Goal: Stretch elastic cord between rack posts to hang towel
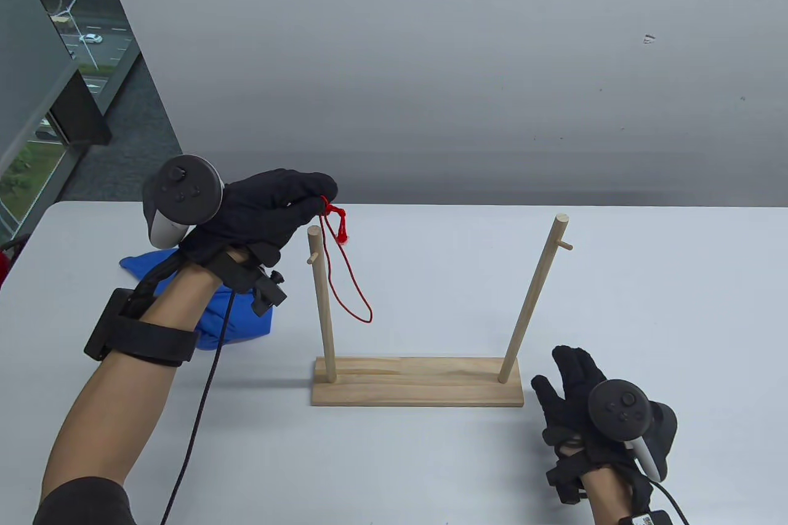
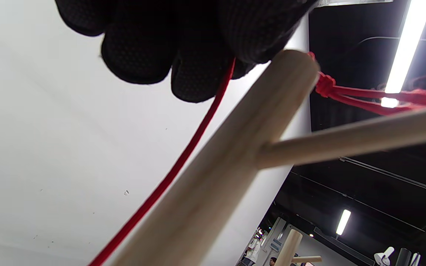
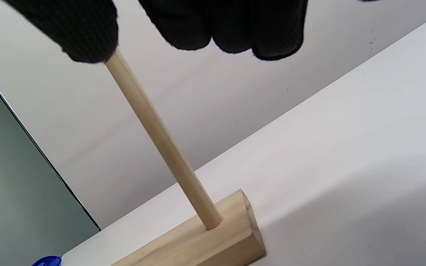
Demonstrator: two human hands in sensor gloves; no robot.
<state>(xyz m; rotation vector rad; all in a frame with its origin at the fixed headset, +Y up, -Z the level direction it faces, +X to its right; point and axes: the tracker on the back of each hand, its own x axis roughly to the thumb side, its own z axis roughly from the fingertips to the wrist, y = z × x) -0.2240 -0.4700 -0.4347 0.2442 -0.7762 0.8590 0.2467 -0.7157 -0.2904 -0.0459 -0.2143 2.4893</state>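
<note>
A wooden rack (image 1: 416, 382) stands on the table with a left post (image 1: 322, 303) and a right post (image 1: 532, 297), each with a small side peg. My left hand (image 1: 289, 205) pinches the knotted end of a red elastic cord (image 1: 345, 279) just above the left post's top; the loop hangs beside the post. In the left wrist view the cord (image 2: 183, 159) runs past the post (image 2: 231, 155) and its knot (image 2: 325, 85) lies by the post top. My right hand (image 1: 572, 383) rests open on the table right of the rack base, holding nothing. A blue towel (image 1: 234, 328) lies behind my left forearm.
The white table's far edge (image 1: 431, 205) meets a grey wall. A black cable (image 1: 203, 396) trails from my left wrist across the table. A window is at the far left. In the right wrist view the rack's right post (image 3: 161, 140) rises from the base (image 3: 213, 244).
</note>
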